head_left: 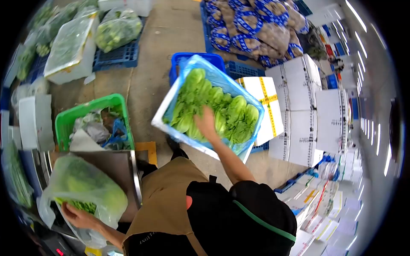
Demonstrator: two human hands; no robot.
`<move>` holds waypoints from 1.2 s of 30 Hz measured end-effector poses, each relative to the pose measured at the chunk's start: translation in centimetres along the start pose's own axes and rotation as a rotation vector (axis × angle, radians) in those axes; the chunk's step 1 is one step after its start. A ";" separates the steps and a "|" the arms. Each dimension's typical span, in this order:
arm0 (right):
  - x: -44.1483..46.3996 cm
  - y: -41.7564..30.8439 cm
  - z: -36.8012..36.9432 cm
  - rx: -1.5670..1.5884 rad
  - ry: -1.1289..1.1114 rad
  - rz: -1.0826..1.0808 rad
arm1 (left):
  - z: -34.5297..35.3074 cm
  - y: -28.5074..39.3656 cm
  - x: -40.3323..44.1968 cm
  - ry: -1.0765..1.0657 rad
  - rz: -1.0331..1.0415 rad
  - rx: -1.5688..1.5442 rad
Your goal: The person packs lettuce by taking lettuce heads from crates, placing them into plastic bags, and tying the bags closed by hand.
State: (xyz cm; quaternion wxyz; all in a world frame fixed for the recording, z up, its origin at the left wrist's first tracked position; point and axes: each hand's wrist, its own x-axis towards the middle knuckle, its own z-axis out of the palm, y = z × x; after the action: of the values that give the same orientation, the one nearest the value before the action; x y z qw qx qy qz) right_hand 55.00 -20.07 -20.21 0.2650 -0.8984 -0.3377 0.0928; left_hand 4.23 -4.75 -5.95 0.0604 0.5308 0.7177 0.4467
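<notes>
In the head view, the right hand (206,123) reaches into crinkled, pale-ribbed green lettuce heads (239,113) packed in a rectangular white foam box (159,120) lined with glossy blue plastic film (231,82); its fingertips are hidden, so any grip cannot be told. At near left, the left hand (79,216), loosely curled, touches the mouth of a bulging, wrinkled translucent plastic bag (92,179) of leafy greens; whether it grips is unclear. Farther beyond the bag stands a rigid green plastic crate (92,103).
</notes>
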 end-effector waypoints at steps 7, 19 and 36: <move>5.6 28.1 -11.2 -0.535 0.451 0.273 | 23.6 20.0 -19.1 -1.330 0.251 -0.319; 8.1 33.0 -12.7 -0.379 -0.009 0.804 | 46.6 34.4 -55.3 -1.970 0.679 0.201; 6.5 12.3 -18.4 -0.377 0.623 -0.083 | 32.9 33.3 -41.3 -1.315 0.222 -0.937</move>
State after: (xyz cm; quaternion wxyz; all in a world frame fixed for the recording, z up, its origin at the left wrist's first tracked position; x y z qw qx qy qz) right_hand 73.13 -31.24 -11.25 0.1885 -0.9021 -0.2882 -0.2600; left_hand 63.97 -18.24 -18.03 0.6406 0.6723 0.2173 0.3007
